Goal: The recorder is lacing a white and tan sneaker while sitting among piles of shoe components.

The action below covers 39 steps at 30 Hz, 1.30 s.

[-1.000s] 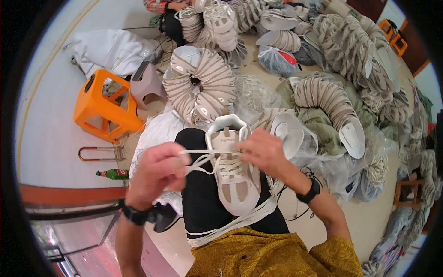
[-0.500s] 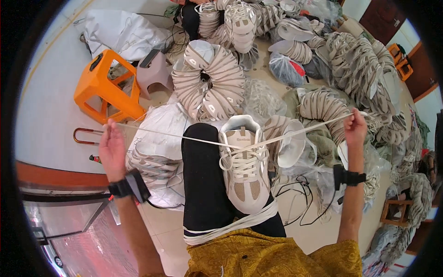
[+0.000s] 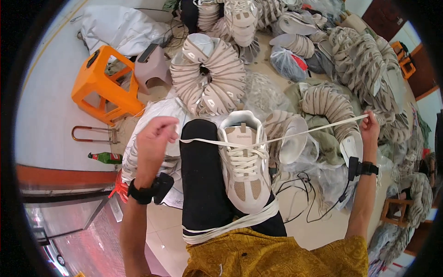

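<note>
A beige sneaker upper (image 3: 246,193) lies across my right thigh, toe toward me, with its pale lace threaded through the eyelets. My left hand (image 3: 157,137) is close to the shoe, just above the left knee, its fingers pinched on one lace end. Far out to the right, my right hand (image 3: 370,128) grips the other end of the shoelace (image 3: 318,127), which runs taut from the shoe's top. Several loose white laces (image 3: 230,227) wrap over both thighs, below the shoe's toe.
A ring of nested shoe uppers (image 3: 210,99) sits ahead, and more rows of shoe uppers (image 3: 327,99) are at the right. At the left stand an orange stool (image 3: 104,94) and a grey stool (image 3: 152,69). A green bottle (image 3: 106,158) and black cables (image 3: 302,187) lie on the floor.
My left hand has moved in from the far left toward the shoe, and its lace strand has shortened. My right hand has shifted slightly outward, still holding its lace end.
</note>
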Each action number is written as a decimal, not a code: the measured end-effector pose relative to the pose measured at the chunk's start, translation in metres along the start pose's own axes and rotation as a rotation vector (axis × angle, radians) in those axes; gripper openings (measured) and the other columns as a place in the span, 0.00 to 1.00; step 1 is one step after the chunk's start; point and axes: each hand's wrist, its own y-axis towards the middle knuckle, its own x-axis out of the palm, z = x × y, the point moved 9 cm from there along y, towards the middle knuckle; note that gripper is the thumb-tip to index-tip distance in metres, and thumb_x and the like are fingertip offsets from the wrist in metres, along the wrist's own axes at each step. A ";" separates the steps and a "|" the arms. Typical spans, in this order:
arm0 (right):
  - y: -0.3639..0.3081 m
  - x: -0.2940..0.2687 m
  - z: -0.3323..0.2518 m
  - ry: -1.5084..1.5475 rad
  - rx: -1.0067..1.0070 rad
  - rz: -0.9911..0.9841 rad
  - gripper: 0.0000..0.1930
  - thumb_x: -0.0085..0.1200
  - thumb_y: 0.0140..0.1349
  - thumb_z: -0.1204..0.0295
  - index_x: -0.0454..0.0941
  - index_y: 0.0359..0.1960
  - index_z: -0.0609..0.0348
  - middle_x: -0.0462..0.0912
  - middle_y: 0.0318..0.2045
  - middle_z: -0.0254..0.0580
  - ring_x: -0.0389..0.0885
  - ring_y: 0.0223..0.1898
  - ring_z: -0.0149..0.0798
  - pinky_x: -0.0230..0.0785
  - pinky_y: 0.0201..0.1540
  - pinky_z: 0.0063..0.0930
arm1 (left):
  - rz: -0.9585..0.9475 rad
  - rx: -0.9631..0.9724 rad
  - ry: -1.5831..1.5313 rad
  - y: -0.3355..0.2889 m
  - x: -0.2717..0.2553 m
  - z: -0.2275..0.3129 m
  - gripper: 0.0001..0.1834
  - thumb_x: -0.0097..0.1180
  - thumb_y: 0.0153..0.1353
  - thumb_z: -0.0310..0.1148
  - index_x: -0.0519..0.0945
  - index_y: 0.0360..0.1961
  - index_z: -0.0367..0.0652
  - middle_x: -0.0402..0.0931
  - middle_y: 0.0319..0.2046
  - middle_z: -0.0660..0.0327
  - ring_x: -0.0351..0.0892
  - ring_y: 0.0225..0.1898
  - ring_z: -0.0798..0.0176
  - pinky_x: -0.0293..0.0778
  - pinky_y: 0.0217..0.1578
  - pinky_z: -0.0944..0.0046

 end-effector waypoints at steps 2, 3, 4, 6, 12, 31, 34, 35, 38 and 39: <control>0.002 -0.006 -0.009 0.070 -0.009 -0.034 0.09 0.46 0.60 0.70 0.72 0.36 0.62 0.75 0.28 0.34 0.63 0.19 0.23 0.53 0.16 0.15 | 0.161 -0.028 -0.020 0.009 -0.029 0.001 0.09 0.46 0.56 0.26 0.75 0.37 0.37 0.71 0.22 0.64 0.71 0.23 0.73 0.68 0.25 0.74; 0.003 -0.009 -0.015 0.098 -0.031 -0.044 0.08 0.47 0.59 0.70 0.72 0.36 0.62 0.76 0.29 0.36 0.64 0.19 0.23 0.52 0.16 0.14 | 0.230 -0.001 -0.103 0.013 -0.053 -0.001 0.10 0.47 0.56 0.27 0.75 0.38 0.36 0.72 0.22 0.63 0.70 0.23 0.73 0.68 0.26 0.74; 0.005 -0.020 -0.021 0.131 -0.074 0.022 0.08 0.48 0.59 0.71 0.72 0.36 0.62 0.76 0.31 0.38 0.65 0.19 0.23 0.52 0.16 0.14 | 0.316 -0.003 -0.123 0.015 -0.084 -0.007 0.11 0.47 0.55 0.28 0.74 0.39 0.35 0.72 0.22 0.63 0.70 0.23 0.73 0.68 0.27 0.75; 0.006 -0.015 -0.023 0.158 -0.046 -0.105 0.07 0.47 0.59 0.71 0.72 0.36 0.62 0.76 0.31 0.39 0.64 0.20 0.23 0.53 0.16 0.13 | 0.478 -0.023 -0.202 0.013 -0.165 -0.025 0.14 0.47 0.57 0.28 0.72 0.44 0.36 0.72 0.26 0.63 0.70 0.27 0.72 0.69 0.30 0.75; 0.008 -0.005 -0.022 0.209 -0.046 -0.135 0.08 0.45 0.61 0.71 0.70 0.36 0.63 0.76 0.32 0.40 0.63 0.20 0.23 0.53 0.16 0.14 | 0.604 -0.007 -0.095 -0.026 -0.352 -0.101 0.21 0.49 0.57 0.28 0.66 0.53 0.37 0.71 0.37 0.63 0.69 0.34 0.74 0.69 0.35 0.75; -0.180 0.260 0.042 -0.955 -0.848 -0.893 0.05 0.48 0.49 0.76 0.78 0.23 0.58 0.79 0.28 0.36 0.76 0.29 0.31 0.66 0.29 0.22 | 0.165 -0.133 -0.321 0.011 -0.058 -0.060 0.15 0.45 0.57 0.35 0.72 0.40 0.35 0.66 0.21 0.68 0.62 0.16 0.75 0.63 0.15 0.74; -0.256 0.344 0.089 -0.900 -1.019 -1.188 0.05 0.54 0.41 0.71 0.75 0.21 0.57 0.78 0.31 0.34 0.73 0.35 0.37 0.62 0.40 0.29 | 0.052 -0.284 -0.292 0.000 0.032 -0.034 0.12 0.46 0.56 0.34 0.74 0.36 0.35 0.70 0.21 0.65 0.66 0.16 0.76 0.61 0.15 0.76; -0.267 0.355 0.102 -1.000 -0.983 -1.144 0.05 0.55 0.40 0.72 0.74 0.20 0.56 0.78 0.32 0.33 0.72 0.37 0.36 0.60 0.42 0.30 | 0.033 -0.334 -0.311 -0.004 0.049 -0.031 0.09 0.47 0.54 0.29 0.75 0.34 0.36 0.72 0.21 0.64 0.66 0.15 0.76 0.58 0.13 0.78; -0.298 0.364 0.110 -0.965 -1.055 -1.159 0.04 0.56 0.39 0.72 0.75 0.20 0.54 0.76 0.31 0.30 0.71 0.39 0.33 0.58 0.41 0.30 | -0.041 -0.436 -0.332 -0.015 0.071 -0.029 0.08 0.49 0.54 0.28 0.77 0.34 0.38 0.72 0.21 0.67 0.64 0.15 0.80 0.55 0.12 0.80; -0.303 0.360 0.108 -0.935 -1.067 -1.164 0.05 0.56 0.38 0.73 0.75 0.20 0.55 0.76 0.32 0.31 0.71 0.39 0.34 0.59 0.41 0.30 | -0.028 -0.418 -0.337 -0.016 0.070 -0.029 0.08 0.49 0.54 0.28 0.77 0.34 0.38 0.72 0.21 0.67 0.64 0.15 0.80 0.55 0.12 0.80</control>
